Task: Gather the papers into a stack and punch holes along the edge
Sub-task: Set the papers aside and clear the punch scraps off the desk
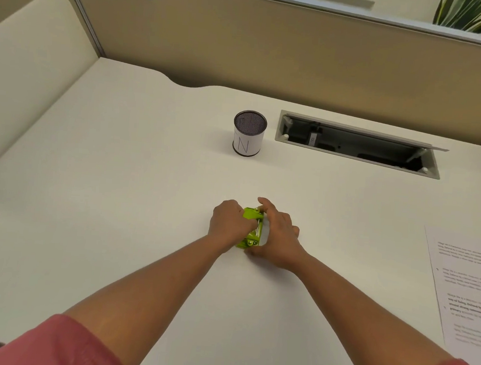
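Green hole punch (251, 228) sits at frame centre on the counter (119, 172), long axis running near-to-far with a slight tilt, its white side facing right. Left hand (228, 224) grip is pressed together over the punch's left side, and right hand (276, 237) grip is clamped on its right, thumb at the near end. Printed papers (463, 292) lie well apart at right edge; mesh pen cup (249, 134) and open cable tray (357, 144) sit further up, nothing between.
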Demonstrator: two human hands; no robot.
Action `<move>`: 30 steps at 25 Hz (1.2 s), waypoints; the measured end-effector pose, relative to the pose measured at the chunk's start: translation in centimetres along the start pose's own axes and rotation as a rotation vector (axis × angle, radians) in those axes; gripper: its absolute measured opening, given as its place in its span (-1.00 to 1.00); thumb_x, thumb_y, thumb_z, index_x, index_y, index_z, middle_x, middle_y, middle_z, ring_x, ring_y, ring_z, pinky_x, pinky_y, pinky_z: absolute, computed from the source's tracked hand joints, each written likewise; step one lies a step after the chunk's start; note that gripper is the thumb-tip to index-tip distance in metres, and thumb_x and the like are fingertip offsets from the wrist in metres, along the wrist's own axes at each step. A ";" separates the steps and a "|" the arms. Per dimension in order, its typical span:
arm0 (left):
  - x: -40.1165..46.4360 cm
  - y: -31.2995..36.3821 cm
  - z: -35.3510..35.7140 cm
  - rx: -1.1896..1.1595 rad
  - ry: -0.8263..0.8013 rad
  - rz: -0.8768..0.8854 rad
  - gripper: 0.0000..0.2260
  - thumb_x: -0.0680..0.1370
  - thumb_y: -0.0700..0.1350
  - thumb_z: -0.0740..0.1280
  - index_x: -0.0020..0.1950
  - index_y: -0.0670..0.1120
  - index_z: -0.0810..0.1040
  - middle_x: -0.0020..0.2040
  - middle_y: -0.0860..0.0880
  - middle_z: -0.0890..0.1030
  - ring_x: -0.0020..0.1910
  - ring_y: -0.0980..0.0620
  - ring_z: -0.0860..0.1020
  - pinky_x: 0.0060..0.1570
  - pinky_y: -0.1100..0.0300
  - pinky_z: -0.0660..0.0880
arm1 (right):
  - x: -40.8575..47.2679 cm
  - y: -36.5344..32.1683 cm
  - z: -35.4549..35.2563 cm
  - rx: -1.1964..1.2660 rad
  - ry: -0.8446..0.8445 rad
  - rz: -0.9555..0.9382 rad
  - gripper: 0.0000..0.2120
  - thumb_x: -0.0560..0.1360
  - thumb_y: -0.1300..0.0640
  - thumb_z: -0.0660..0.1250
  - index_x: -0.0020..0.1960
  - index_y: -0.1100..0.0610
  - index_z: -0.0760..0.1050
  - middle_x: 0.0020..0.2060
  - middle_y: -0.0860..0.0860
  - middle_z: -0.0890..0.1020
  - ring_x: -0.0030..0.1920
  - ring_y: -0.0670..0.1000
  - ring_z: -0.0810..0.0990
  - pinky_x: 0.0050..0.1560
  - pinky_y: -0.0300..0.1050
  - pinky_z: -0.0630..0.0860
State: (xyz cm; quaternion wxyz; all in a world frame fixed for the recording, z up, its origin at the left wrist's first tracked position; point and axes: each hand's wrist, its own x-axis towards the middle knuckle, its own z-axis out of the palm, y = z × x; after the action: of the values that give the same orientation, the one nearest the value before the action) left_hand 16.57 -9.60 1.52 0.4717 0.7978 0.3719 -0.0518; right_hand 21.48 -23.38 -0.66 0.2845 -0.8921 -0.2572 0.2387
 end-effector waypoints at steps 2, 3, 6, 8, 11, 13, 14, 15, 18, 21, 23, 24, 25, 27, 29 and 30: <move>-0.1 0.1 -0.6 -0.031 0.006 -0.009 -0.72 0.30 -0.10 0.50 -0.12 -0.23 0.56 -0.11 -0.18 0.67 -0.14 -0.16 0.65 -0.17 -0.07 0.60 | -0.4 -0.3 -0.2 0.013 0.025 -0.032 0.06 0.19 -0.07 0.57 0.50 -0.25 0.01 0.34 -0.27 0.39 0.36 -0.03 0.29 0.19 -0.02 0.19; -0.1 0.1 -0.9 -0.043 0.010 -0.011 -0.70 0.29 -0.09 0.51 -0.11 -0.24 0.57 -0.12 -0.17 0.67 -0.14 -0.15 0.66 -0.18 -0.07 0.60 | -0.5 -0.6 -0.3 0.016 0.038 -0.048 0.05 0.18 -0.06 0.57 0.49 -0.25 0.02 0.34 -0.28 0.39 0.36 -0.03 0.29 0.19 -0.03 0.19; 0.0 0.3 -2.5 -0.079 0.018 -0.008 -0.73 0.30 -0.11 0.54 -0.13 -0.20 0.56 -0.19 -0.12 0.64 -0.24 -0.06 0.60 -0.26 0.04 0.56 | -0.7 -1.9 -0.4 0.032 0.078 -0.087 0.01 0.20 -0.08 0.57 0.48 -0.22 0.05 0.32 -0.28 0.40 0.35 -0.05 0.28 0.21 -0.04 0.17; 0.0 0.2 -3.9 -0.108 0.022 -0.002 -0.76 0.31 -0.14 0.55 -0.17 -0.16 0.54 -0.22 -0.08 0.61 -0.28 -0.01 0.57 -0.31 0.11 0.50 | -0.6 -3.0 -0.1 0.048 0.097 -0.119 0.00 0.21 -0.11 0.57 0.48 -0.20 0.08 0.33 -0.27 0.39 0.36 -0.07 0.27 0.25 -0.04 0.16; 0.0 -0.6 -6.4 -0.124 0.041 0.004 -0.77 0.32 -0.16 0.55 -0.18 -0.15 0.53 -0.23 -0.06 0.60 -0.29 0.00 0.56 -0.29 0.12 0.50 | -0.1 -4.6 1.0 0.053 0.108 -0.156 -0.02 0.21 -0.16 0.56 0.49 -0.21 0.09 0.37 -0.22 0.39 0.41 -0.07 0.24 0.30 -0.04 0.15; 0.0 -1.6 -8.4 -0.123 0.065 0.002 -0.77 0.32 -0.18 0.56 -0.17 -0.15 0.53 -0.24 -0.06 0.60 -0.31 0.02 0.55 -0.33 0.15 0.49 | 0.4 -6.2 2.4 0.027 0.115 -0.186 -0.03 0.23 -0.18 0.55 0.51 -0.19 0.10 0.40 -0.18 0.37 0.43 -0.06 0.22 0.30 -0.04 0.13; 0.0 -2.1 -9.4 -0.120 0.077 0.003 -0.77 0.32 -0.18 0.56 -0.17 -0.15 0.53 -0.24 -0.05 0.59 -0.32 0.04 0.54 -0.35 0.17 0.47 | 0.6 -7.1 3.1 0.010 0.119 -0.201 -0.03 0.25 -0.18 0.54 0.52 -0.17 0.10 0.42 -0.16 0.36 0.44 -0.06 0.21 0.30 -0.05 0.13; 0.2 -2.8 -10.3 -0.117 0.089 0.001 -0.77 0.32 -0.18 0.56 -0.17 -0.15 0.53 -0.25 -0.04 0.59 -0.33 0.05 0.54 -0.36 0.18 0.45 | 0.9 -8.0 3.9 -0.007 0.123 -0.216 -0.03 0.26 -0.18 0.54 0.53 -0.15 0.11 0.43 -0.16 0.34 0.44 -0.05 0.21 0.30 -0.05 0.12; 0.9 -5.2 -13.5 -0.106 0.132 -0.011 -0.78 0.32 -0.18 0.54 -0.18 -0.15 0.54 -0.25 -0.03 0.59 -0.34 0.05 0.53 -0.37 0.19 0.44 | 2.2 -11.1 6.8 -0.021 0.100 -0.256 -0.05 0.28 -0.16 0.50 0.55 -0.13 0.08 0.44 -0.17 0.33 0.45 -0.03 0.21 0.31 -0.03 0.12; 1.8 -7.8 -16.5 -0.060 0.173 -0.016 -0.80 0.31 -0.17 0.54 -0.17 -0.15 0.57 -0.25 -0.02 0.60 -0.32 0.04 0.54 -0.36 0.17 0.47 | 3.9 -14.0 9.7 -0.015 0.066 -0.268 -0.06 0.29 -0.16 0.49 0.54 -0.14 0.07 0.42 -0.19 0.34 0.43 -0.03 0.23 0.27 -0.05 0.11; 2.6 -9.4 -18.5 -0.010 0.191 -0.009 -0.82 0.31 -0.17 0.53 -0.17 -0.13 0.58 -0.25 -0.01 0.60 -0.31 0.03 0.55 -0.34 0.14 0.51 | 5.0 -15.9 11.6 -0.001 0.046 -0.257 -0.06 0.29 -0.17 0.50 0.53 -0.13 0.08 0.38 -0.18 0.37 0.41 -0.04 0.24 0.24 -0.06 0.11; 3.0 -10.2 -19.4 0.008 0.193 -0.008 -0.83 0.31 -0.17 0.52 -0.17 -0.13 0.59 -0.25 -0.02 0.61 -0.30 0.02 0.56 -0.32 0.12 0.52 | 5.5 -16.7 12.5 0.005 0.040 -0.250 -0.06 0.29 -0.17 0.51 0.52 -0.14 0.09 0.36 -0.18 0.38 0.40 -0.04 0.24 0.24 -0.06 0.11; 3.4 -11.0 -20.2 0.023 0.193 -0.012 -0.83 0.31 -0.17 0.52 -0.17 -0.13 0.60 -0.24 -0.03 0.62 -0.30 0.02 0.56 -0.30 0.11 0.53 | 6.0 -17.4 13.3 0.006 0.037 -0.246 -0.07 0.28 -0.18 0.52 0.51 -0.14 0.10 0.34 -0.18 0.39 0.40 -0.04 0.25 0.23 -0.06 0.11; 4.0 -12.3 -21.7 0.042 0.193 -0.023 -0.83 0.31 -0.18 0.52 -0.17 -0.14 0.60 -0.25 -0.03 0.61 -0.31 0.02 0.55 -0.31 0.12 0.53 | 6.8 -18.6 14.8 -0.004 0.024 -0.241 -0.07 0.27 -0.20 0.53 0.49 -0.16 0.11 0.33 -0.20 0.40 0.39 -0.03 0.26 0.20 -0.05 0.12; 4.4 -13.4 -22.6 0.043 0.199 -0.033 -0.84 0.31 -0.18 0.52 -0.17 -0.15 0.60 -0.26 -0.02 0.60 -0.31 0.01 0.55 -0.31 0.13 0.51 | 7.4 -19.5 16.1 -0.022 0.002 -0.233 -0.07 0.26 -0.21 0.53 0.49 -0.16 0.11 0.34 -0.19 0.41 0.39 -0.03 0.26 0.18 -0.06 0.11; 4.5 -13.7 -22.9 0.043 0.202 -0.033 -0.84 0.32 -0.18 0.52 -0.17 -0.15 0.61 -0.25 -0.02 0.61 -0.30 0.01 0.55 -0.30 0.13 0.52 | 7.5 -19.8 16.5 -0.030 -0.002 -0.227 -0.06 0.26 -0.22 0.53 0.49 -0.16 0.12 0.34 -0.19 0.41 0.39 -0.03 0.26 0.17 -0.06 0.10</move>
State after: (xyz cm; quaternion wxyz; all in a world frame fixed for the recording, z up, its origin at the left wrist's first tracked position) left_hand 4.85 14.79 2.36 0.4135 0.8027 0.4296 0.0132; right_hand 11.32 1.41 -2.26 0.2964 -0.8611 -0.3605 0.2019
